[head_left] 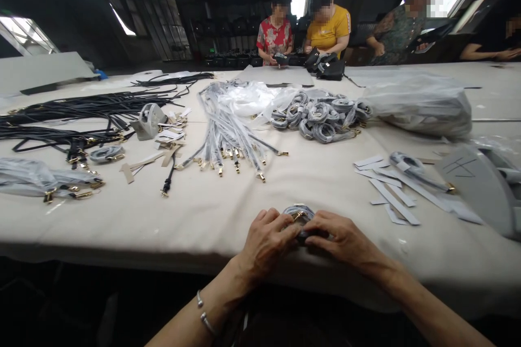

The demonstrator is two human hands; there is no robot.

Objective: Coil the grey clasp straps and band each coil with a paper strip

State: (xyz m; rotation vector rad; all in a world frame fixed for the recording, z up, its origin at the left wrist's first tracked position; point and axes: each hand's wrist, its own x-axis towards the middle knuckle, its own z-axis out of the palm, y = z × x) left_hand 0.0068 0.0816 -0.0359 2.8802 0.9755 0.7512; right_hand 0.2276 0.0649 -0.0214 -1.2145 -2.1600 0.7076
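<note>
Near the table's front edge, both my hands close around a coiled bag strap in clear plastic wrap, with a gold clasp showing on top. My left hand grips the coil's left side, fingers bent over it. On the right side, my right hand pinches the coil between thumb and fingers. The coil's lower part is hidden behind my fingers. Paper strips lie to the right, and beside them is one wrapped strap, coiled with its clasp end sticking out.
Wrapped straps lie fanned out mid-table, beside a pile of coiled straps. Black straps and a tape dispenser are at left. A plastic bag lies at right. Several people stand across the table, near black bags.
</note>
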